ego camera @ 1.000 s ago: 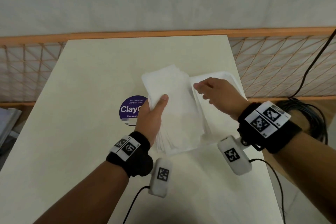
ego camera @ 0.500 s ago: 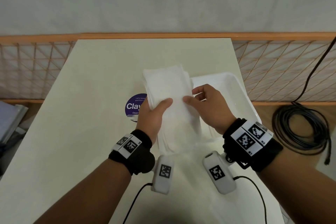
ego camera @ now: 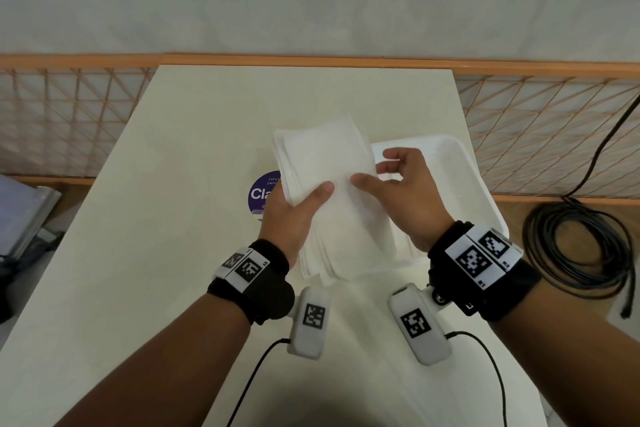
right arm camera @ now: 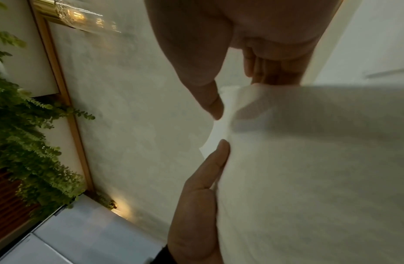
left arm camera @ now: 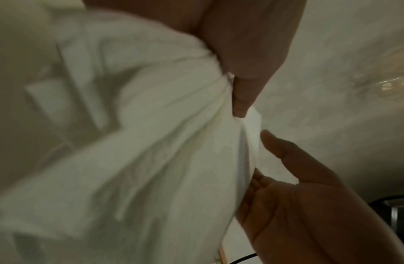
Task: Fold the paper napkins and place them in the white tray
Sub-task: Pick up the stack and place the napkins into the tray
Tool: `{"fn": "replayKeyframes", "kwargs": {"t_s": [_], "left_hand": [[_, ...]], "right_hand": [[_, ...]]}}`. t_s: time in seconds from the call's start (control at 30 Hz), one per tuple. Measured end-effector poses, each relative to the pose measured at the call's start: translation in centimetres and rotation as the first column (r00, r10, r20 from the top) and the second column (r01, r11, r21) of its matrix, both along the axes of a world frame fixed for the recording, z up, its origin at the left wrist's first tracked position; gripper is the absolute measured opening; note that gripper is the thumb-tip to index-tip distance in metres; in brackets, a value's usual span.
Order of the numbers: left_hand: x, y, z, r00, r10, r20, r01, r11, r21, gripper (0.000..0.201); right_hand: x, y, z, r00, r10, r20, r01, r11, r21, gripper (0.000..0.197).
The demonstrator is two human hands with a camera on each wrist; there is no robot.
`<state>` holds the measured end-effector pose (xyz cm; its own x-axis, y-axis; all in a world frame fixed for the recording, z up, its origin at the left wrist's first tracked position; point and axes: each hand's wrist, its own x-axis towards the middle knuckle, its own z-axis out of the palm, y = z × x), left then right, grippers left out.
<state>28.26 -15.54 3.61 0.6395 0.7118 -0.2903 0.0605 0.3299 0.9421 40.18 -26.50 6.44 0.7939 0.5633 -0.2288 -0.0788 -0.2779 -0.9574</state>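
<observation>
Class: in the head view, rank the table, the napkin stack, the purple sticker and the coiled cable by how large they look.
1. table
2. napkin stack, though held up nearer the camera
3. coiled cable, looks similar to the stack, so unsure
4. purple sticker, partly hidden

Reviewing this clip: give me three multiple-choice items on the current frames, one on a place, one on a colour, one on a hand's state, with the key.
1. Where is the white tray?
A. right of the napkin stack
B. left of it
C. on the floor

2. What colour is the round sticker on the table?
A. red
B. purple
C. green

3. What is the left hand doing?
A. resting flat on the table
B. gripping the napkin stack
C. holding a cable

Key: 1 A, the tray shows past the stack's right edge; 2 B, purple with white lettering; 3 B, its thumb lies on top of the stack.
</observation>
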Motion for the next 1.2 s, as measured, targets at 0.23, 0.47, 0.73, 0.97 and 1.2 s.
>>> {"fn": "replayKeyframes", "kwargs": {"t_s": [0.23,0.47,0.73,0.97,1.2], "left_hand": [[-0.3,0.4,-0.2,1.0,0.004,-0.009,-0.004,1.0,0.03,0.038],[-0.2,0.9,0.0,0.996,-0.085,-0.016,0.085,0.996,0.036,0.049],[0.8,0.7,-0.3,0.993,0.063,-0.103,-0.068,0.997,-0.039,0.067],[1.0,0.6,-0.8,0.978,0.077,-0.196,-0.089,0.995,-0.054,0.083],[1.7,0.9,-0.8,0.972,0.076,-0.222,-0.108,0.985,-0.137,0.075]], "right_hand": [[0.0,0.5,0.1,0.994,0.099,-0.055,-0.103,0.992,-0.076,0.046],[0.4,0.8,0.2,0.968,0.25,-0.023,-0.251,0.964,-0.083,0.029],[0.6,1.5,-0.5,0.986,0.169,0.013,-0.169,0.986,-0.015,0.01],[0.9,1.6,-0.4,0.972,0.207,-0.109,-0.199,0.977,0.08,0.023],[1.0,2.2,-0.6,0.991,0.125,-0.041,-0.118,0.983,0.138,0.002]]}}
